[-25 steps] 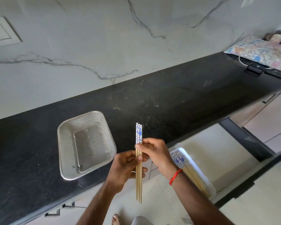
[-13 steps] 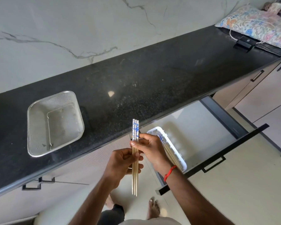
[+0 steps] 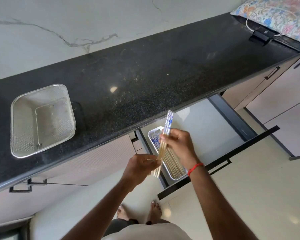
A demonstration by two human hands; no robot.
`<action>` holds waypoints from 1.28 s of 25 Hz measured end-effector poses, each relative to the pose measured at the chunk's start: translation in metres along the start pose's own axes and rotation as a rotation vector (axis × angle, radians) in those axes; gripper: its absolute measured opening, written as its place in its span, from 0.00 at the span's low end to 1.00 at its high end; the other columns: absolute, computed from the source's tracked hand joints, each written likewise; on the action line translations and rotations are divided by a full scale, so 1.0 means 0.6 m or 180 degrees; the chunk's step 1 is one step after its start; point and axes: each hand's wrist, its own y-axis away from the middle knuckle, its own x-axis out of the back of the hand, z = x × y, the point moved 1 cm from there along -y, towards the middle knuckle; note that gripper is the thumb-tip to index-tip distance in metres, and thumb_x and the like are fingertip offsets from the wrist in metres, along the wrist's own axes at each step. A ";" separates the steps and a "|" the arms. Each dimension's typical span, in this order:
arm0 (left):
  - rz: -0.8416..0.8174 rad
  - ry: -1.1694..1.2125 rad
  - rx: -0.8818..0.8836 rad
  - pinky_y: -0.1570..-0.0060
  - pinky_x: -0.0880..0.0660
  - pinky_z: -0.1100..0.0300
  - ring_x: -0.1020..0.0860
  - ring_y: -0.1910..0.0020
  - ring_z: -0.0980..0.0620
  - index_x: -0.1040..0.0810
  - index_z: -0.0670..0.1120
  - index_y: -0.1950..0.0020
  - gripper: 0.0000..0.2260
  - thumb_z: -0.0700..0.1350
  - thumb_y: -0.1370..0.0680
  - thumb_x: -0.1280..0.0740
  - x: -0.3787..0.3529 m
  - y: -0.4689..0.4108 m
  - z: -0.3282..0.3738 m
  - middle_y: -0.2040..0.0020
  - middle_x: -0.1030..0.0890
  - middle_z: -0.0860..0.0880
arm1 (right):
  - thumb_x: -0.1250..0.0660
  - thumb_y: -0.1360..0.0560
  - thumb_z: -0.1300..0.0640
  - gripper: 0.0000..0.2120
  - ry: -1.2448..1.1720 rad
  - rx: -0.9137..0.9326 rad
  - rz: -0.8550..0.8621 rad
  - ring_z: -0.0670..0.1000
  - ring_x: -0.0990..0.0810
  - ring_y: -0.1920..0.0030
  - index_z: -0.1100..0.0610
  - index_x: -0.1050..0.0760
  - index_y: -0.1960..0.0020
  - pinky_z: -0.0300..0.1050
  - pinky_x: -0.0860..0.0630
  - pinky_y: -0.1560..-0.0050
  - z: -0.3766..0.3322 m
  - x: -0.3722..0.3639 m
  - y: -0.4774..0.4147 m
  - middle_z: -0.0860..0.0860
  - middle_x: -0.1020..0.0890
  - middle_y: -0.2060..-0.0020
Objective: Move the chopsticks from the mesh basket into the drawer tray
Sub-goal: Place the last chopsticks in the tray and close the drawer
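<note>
A small bundle of wooden chopsticks [image 3: 168,121] with blue-and-white tops is tilted over the white drawer tray [image 3: 173,177]. My right hand [image 3: 179,144] grips the bundle near its upper half. My left hand [image 3: 140,166] pinches it close to the thin lower tips. The tray lies at the left end of the open drawer [image 3: 206,129] and holds several more chopsticks, partly hidden by my right hand. The steel mesh basket [image 3: 24,118] stands on the black counter at the left with no chopsticks in it.
The black counter [image 3: 145,78] runs across the view below a marble wall. A floral cushion [image 3: 277,16] and a small black device [image 3: 260,36] with a white cable sit at its far right. The drawer front [image 3: 220,163] juts out toward my bare feet [image 3: 156,209].
The bundle has moved right and tilted, from upright in front of the counter to over the drawer tray. My left hand has slid down toward the tips. The view has swung down and right.
</note>
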 end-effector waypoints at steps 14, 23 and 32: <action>-0.0052 -0.0434 0.0286 0.52 0.17 0.59 0.14 0.51 0.55 0.17 0.45 0.39 0.14 0.50 0.20 0.32 0.013 -0.008 -0.062 0.44 0.14 0.49 | 0.27 0.32 0.61 0.10 0.2815 -0.0093 -0.0250 0.57 0.20 0.66 0.59 0.27 0.67 0.39 0.31 0.66 0.184 -0.013 -0.143 0.59 0.16 0.65; 0.0029 -0.0452 0.0544 0.51 0.16 0.57 0.14 0.53 0.57 0.17 0.49 0.41 0.13 0.54 0.22 0.31 0.037 0.002 -0.103 0.46 0.14 0.52 | 0.45 0.21 0.64 0.11 0.3932 0.0637 -0.0265 0.64 0.17 0.53 0.62 0.25 0.45 0.56 0.20 0.54 0.219 -0.037 -0.116 0.61 0.16 0.52; -0.0038 -0.0507 0.0483 0.55 0.18 0.64 0.14 0.53 0.57 0.17 0.49 0.41 0.13 0.53 0.22 0.31 0.026 0.004 -0.107 0.45 0.14 0.52 | 0.45 0.20 0.65 0.12 0.4065 0.0397 -0.0323 0.64 0.17 0.50 0.61 0.24 0.45 0.55 0.20 0.50 0.224 -0.019 -0.108 0.61 0.17 0.49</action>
